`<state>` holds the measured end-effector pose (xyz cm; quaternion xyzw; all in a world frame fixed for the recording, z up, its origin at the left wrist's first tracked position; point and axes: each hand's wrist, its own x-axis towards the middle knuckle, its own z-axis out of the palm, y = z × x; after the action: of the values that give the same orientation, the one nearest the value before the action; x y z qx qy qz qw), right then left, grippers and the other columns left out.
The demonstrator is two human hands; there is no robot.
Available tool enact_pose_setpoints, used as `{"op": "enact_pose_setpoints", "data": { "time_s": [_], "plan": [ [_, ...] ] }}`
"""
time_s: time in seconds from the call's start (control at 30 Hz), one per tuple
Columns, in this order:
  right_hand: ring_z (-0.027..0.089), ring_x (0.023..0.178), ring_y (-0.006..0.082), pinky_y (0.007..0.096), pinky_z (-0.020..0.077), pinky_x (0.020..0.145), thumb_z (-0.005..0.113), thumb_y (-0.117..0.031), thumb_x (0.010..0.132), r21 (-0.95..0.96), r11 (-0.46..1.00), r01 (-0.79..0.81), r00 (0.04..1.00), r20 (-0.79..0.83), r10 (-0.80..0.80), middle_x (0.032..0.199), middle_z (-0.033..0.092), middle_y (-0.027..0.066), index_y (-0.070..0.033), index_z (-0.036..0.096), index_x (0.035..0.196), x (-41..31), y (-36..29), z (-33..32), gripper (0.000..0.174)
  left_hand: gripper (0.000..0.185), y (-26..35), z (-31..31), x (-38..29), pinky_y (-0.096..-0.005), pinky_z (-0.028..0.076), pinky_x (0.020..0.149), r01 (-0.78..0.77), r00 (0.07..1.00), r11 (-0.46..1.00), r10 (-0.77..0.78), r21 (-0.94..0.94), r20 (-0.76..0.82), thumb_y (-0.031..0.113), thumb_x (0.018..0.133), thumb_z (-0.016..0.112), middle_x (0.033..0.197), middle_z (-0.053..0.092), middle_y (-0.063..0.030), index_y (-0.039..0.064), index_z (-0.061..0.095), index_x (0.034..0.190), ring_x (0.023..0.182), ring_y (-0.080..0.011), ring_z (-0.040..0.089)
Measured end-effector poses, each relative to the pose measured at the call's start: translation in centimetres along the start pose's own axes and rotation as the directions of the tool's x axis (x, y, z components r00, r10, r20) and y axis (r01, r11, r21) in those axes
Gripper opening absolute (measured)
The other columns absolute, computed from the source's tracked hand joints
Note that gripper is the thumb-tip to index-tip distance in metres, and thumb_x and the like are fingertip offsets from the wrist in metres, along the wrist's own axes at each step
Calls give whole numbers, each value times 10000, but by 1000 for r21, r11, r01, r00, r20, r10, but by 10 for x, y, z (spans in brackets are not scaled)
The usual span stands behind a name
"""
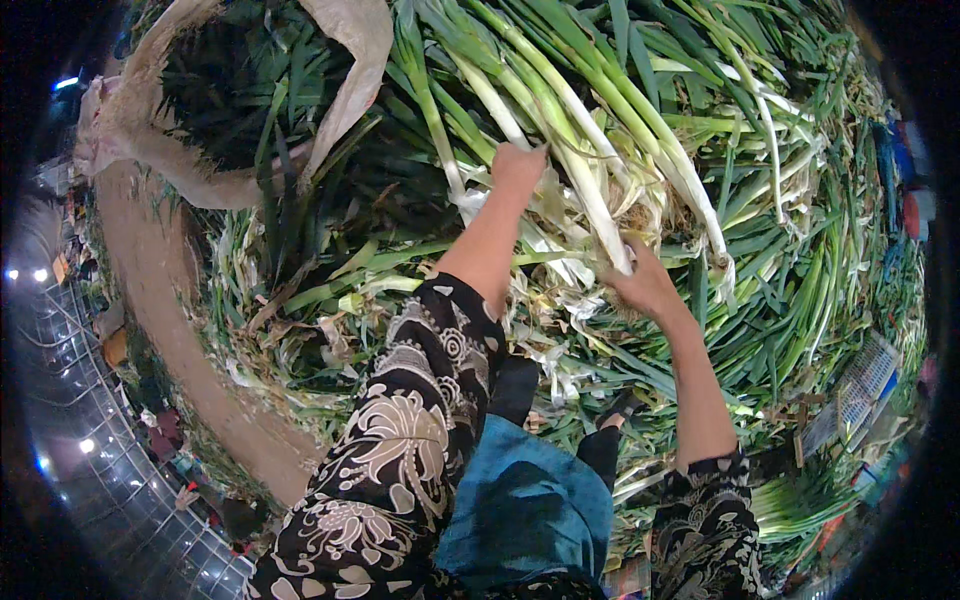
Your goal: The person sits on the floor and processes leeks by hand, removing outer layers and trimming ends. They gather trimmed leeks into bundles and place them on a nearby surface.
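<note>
A leek-like green onion stalk (585, 187) slants across the middle of the head view, its white root end down. My right hand (641, 281) grips that white end. My left hand (519, 169) is closed at the stalk's upper left side, over thin outer leaves; exactly what its fingers pinch is hidden. More long green onions (682, 169) lie just beyond and to the right, with stringy roots and peeled skins among them. Loose pale skins (566, 367) are scattered below my hands.
An open woven sack (217, 187) of green leaves stands at the upper left, beside a bare earth strip (150, 277). Piled green onions (795, 337) spread at right, near a plastic crate (859, 390). Leaf scraps surround my feet.
</note>
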<state>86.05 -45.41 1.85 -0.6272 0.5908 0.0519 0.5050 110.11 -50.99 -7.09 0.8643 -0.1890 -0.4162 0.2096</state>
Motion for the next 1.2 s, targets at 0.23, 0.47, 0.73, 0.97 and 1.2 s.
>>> {"op": "enact_pose_setpoints", "data": {
  "time_s": [0.23,0.47,0.73,0.97,1.2],
  "plan": [
    [569,658,161,323,469,626,644,-358,836,284,958,-44,999,15,41,781,647,92,-23,554,1282,-10,-27,-63,565,475,15,-59,-7,-350,470,648,70,992,991,-57,-114,115,307,677,800,810,640,-101,-76,651,915,678,-226,591],
    [601,966,397,475,463,900,632,-185,792,-442,895,54,998,-2,-61,1124,622,211,-134,515,1321,-65,-20,-94,545,509,13,-90,-52,-392,517,779,-176,975,959,139,222,172,410,685,754,895,688,-212,-39,689,915,824,-321,677],
    [611,1029,257,331,458,905,611,-398,890,291,952,100,979,143,-146,1158,637,190,-28,570,1264,-26,-99,-9,527,359,-35,-36,-154,-317,471,703,-16,954,823,183,-567,238,207,826,647,922,643,-112,-58,585,1061,787,-179,583],
    [629,885,403,443,483,821,623,-275,837,131,981,141,982,-148,-121,924,674,212,-14,660,1070,-40,-22,16,352,365,-63,-70,-192,-270,445,605,103,977,800,29,-591,210,245,772,681,788,609,-38,2,613,1036,698,-129,552],
    [620,936,408,450,487,834,650,-306,787,-160,982,-101,985,-153,77,997,653,227,-31,605,1124,0,34,2,437,330,-57,-59,-224,-274,525,627,391,840,569,101,-723,534,116,781,700,832,640,-52,35,600,1084,706,-156,627]
  ]
}}
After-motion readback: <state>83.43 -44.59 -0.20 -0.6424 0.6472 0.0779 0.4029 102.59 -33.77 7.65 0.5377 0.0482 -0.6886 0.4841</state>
